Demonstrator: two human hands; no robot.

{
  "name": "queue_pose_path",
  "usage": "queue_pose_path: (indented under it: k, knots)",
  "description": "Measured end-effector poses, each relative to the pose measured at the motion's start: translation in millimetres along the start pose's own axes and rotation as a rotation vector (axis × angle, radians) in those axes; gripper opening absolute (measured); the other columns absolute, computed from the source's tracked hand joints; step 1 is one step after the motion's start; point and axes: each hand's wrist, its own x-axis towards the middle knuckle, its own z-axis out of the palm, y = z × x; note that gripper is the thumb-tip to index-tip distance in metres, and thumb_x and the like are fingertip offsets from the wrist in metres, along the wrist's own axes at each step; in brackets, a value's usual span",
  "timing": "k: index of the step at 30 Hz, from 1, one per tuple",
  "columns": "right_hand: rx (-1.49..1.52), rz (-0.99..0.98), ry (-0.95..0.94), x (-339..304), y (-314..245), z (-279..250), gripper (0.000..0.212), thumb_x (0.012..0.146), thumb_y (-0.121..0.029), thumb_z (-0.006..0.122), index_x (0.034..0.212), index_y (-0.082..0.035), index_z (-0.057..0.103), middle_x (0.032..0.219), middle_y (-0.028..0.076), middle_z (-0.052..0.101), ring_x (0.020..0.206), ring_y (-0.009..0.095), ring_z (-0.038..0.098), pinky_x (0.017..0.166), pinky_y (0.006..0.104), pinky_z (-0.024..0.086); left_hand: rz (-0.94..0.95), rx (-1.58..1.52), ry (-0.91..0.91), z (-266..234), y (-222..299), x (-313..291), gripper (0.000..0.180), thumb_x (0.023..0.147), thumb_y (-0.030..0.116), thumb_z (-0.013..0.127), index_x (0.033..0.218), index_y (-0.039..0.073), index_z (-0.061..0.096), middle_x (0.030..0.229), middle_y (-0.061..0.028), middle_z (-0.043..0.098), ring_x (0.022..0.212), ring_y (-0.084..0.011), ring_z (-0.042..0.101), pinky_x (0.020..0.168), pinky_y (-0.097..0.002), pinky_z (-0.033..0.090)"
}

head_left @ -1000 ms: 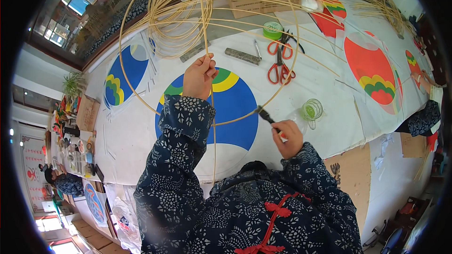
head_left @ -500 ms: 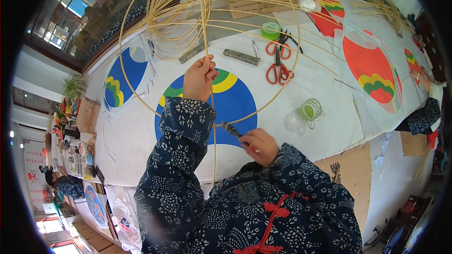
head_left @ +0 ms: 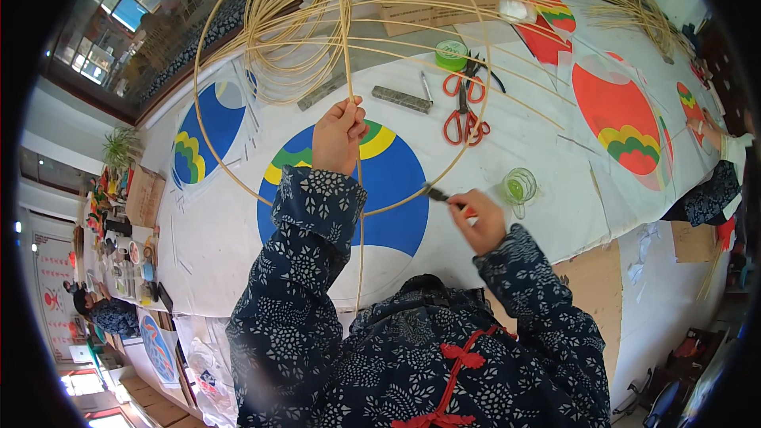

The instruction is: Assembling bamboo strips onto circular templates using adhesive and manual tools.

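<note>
My left hand [head_left: 339,139] pinches an upright bamboo strip [head_left: 361,261], fingers closed around it. A large bamboo hoop [head_left: 238,181] crosses this strip, its lower curve passing below the hand. Beneath lies a round blue panel [head_left: 396,170] with yellow and green scallops, partly covered by my sleeve. My right hand [head_left: 482,226] is closed on a short dark-headed tool [head_left: 440,193], slightly blurred, its exact kind unclear. The tool's tip is close to the hoop's lower right curve; I cannot tell whether they touch.
Red-handled scissors [head_left: 464,123], a green tape roll [head_left: 451,54], a grey bar [head_left: 401,98] and a glass cup [head_left: 519,189] sit on the white table. Coiled bamboo strips [head_left: 269,40] spread across the back. Another person's hand [head_left: 708,125] touches a red panel at right.
My right hand and its tool have moved right, from near the upright strip along the hoop's lower curve. My left hand keeps its hold; the hoop has shifted slightly left.
</note>
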Motion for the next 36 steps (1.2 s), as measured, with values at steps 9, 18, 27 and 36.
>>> queue_pose_path:
  k: [9,18,27,36]
  knots:
    - [0.263,0.006,-0.263,2.4,-9.6,18.0,0.012,0.077,-0.002,0.06,0.089,-0.002,0.06,0.076,0.009,0.055,0.066,0.018,0.054,0.06,0.0271,0.043,0.056,-0.014,0.047,-1.6,-0.7,-3.4,0.017,0.091,0.009,0.045,0.103,-0.003,0.049,0.069,0.0009,0.043,0.055,-0.0053,0.035,0.059,-0.0202,0.032]
    - [-0.321,-0.23,0.111,88.7,57.6,-89.7,0.014,0.074,-0.002,0.058,0.088,-0.005,0.058,0.076,0.01,0.054,0.063,0.025,0.051,0.059,0.0332,0.042,0.04,0.025,0.02,-4.4,-8.3,-3.8,0.017,0.092,0.012,0.044,0.102,0.0,0.051,0.067,0.0026,0.044,0.051,-0.0046,0.033,0.057,-0.0195,0.033]
    - [-0.652,-0.635,0.151,275.4,16.7,-155.7,0.017,0.079,-0.01,0.058,0.095,-0.007,0.059,0.083,0.011,0.055,0.069,0.026,0.053,0.063,0.0344,0.043,0.041,-0.069,0.032,14.6,-17.5,-10.3,0.015,0.089,0.007,0.049,0.098,-0.004,0.052,0.067,0.0008,0.044,0.055,-0.0053,0.036,0.051,-0.0174,0.031]
    - [-0.165,-0.153,0.282,278.4,-86.1,-112.7,0.016,0.082,-0.017,0.061,0.092,-0.005,0.062,0.07,0.002,0.059,0.059,0.007,0.054,0.053,0.0218,0.047,0.075,-0.014,0.15,8.8,-24.5,-9.3,0.014,0.089,0.007,0.051,0.095,-0.004,0.055,0.07,-0.0002,0.051,0.06,-0.0053,0.045,0.055,-0.0157,0.037]
